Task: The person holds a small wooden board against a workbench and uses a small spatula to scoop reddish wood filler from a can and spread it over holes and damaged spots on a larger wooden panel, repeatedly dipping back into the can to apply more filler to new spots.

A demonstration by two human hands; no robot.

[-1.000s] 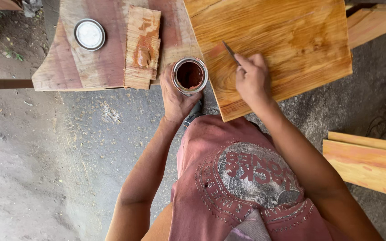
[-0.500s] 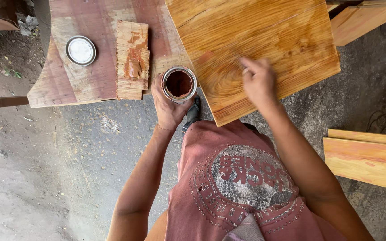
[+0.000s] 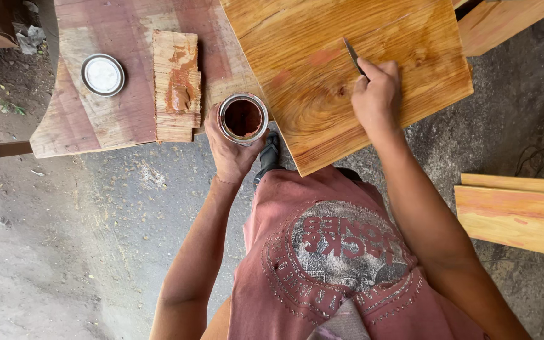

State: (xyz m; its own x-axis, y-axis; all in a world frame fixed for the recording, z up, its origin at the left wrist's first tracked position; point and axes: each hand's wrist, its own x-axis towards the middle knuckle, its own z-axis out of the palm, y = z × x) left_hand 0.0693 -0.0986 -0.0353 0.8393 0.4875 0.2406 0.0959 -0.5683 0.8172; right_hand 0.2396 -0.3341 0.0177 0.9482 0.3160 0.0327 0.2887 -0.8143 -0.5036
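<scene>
I see a small round can (image 3: 242, 118) just left of centre in the upper half of the frame, its mouth open on a dark red-brown paste; my left hand (image 3: 229, 151) cups it from below, fingers wrapped around its wall. Its round silver lid (image 3: 102, 75) lies in the upper left on a reddish, stained wooden board (image 3: 96, 119), beside a short scrap of wood (image 3: 176, 85) smeared with the same paste. My right hand (image 3: 378, 94) sits upper right of centre, fingers pressed together around a thin blade (image 3: 351, 54) whose tip rests on the large yellow-orange panel (image 3: 322, 82); the handle is hidden inside the fist, so I cannot tell what kind of tool it is. The panel fills the top middle, tilted, with faint pinkish patches on its grain. At the right edge two smaller varnished boards (image 3: 508, 217) lie stacked on the ground. The ground (image 3: 96, 252) is rough grey concrete with dust and a dark cable at far right. A dark sandal toe (image 3: 268, 154) peeks out below the can. The shirt carries a round grey print in the lower middle. The top edge cuts off the panel and another plank (image 3: 505, 22) at upper right.
</scene>
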